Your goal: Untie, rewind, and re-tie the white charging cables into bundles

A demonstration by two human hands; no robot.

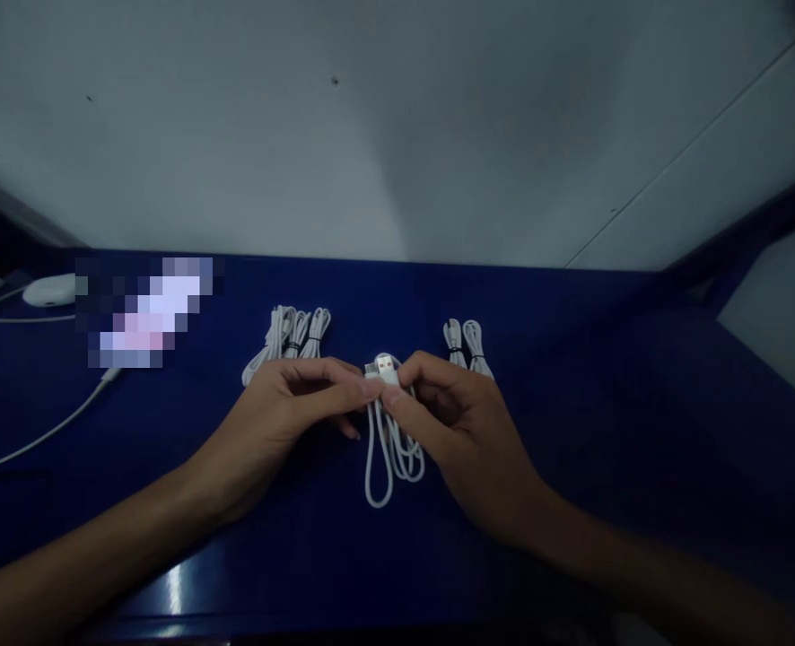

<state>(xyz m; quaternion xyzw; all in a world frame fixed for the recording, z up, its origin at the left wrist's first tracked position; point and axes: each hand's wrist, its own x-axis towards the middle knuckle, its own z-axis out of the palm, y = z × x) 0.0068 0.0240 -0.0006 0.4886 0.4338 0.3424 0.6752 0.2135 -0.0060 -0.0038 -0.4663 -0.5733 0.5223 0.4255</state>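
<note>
Between my two hands is a white USB cable (379, 467), folded into loops that hang downward, its USB plug (386, 366) pointing up and away from me. My left hand (303, 395) pinches it from the left with thumb and fingertips near the plug. From the other side, my right hand (451, 404) grips it just below the plug, thumb on top. Beyond my left hand lie several bundled white cables (293, 330) with dark ties. Two more tied cables (463, 343) lie beyond my right hand, partly hidden by it.
A dark blue tabletop (236, 574) spreads under everything, with a pale wall (303, 161) behind it. At the left are a pixelated bright device (161, 314), a plugged-in white cord (67, 422) and a white rounded object (51, 290).
</note>
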